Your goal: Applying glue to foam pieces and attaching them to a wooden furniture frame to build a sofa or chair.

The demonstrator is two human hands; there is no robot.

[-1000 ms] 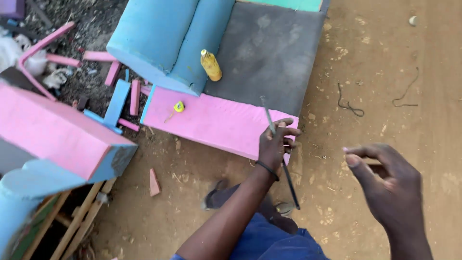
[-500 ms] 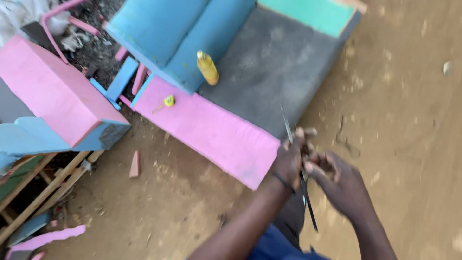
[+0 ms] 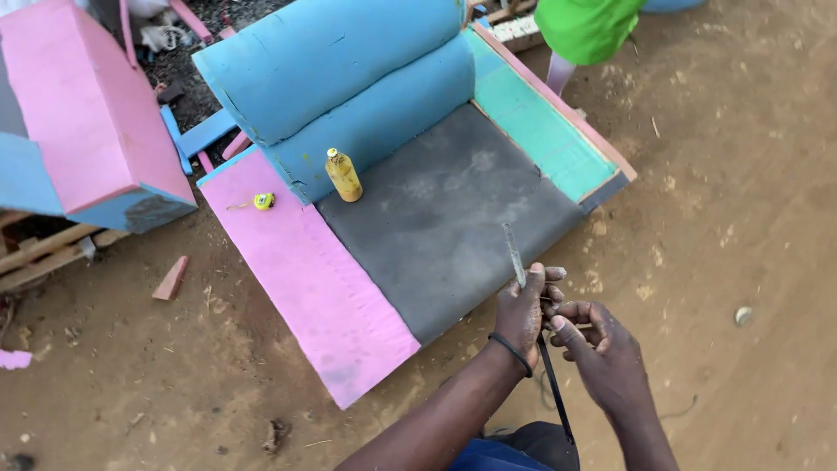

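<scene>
My left hand [image 3: 523, 310] grips a long thin blade [image 3: 514, 253] whose grey tip points up over the foam seat; a dark strip hangs down from it. My right hand [image 3: 602, 349] is closed beside the left, its fingers pinching at the blade's middle. Both hands hover at the near edge of a foam sofa piece lying on the dirt, with a grey panel [image 3: 445, 227], a pink panel [image 3: 305, 279], a teal strip [image 3: 540, 131] and blue rolled cushions [image 3: 349, 78].
A yellow bottle [image 3: 343, 175] stands on the grey panel by the blue cushion. A small yellow tape measure [image 3: 263, 201] lies on the pink panel. A pink-and-blue foam block [image 3: 78, 122] sits at left over wooden slats. Something green [image 3: 588, 26] is at the top.
My right hand has come in from the right and joined the left on the blade. The view has swung so the whole foam seat now shows.
</scene>
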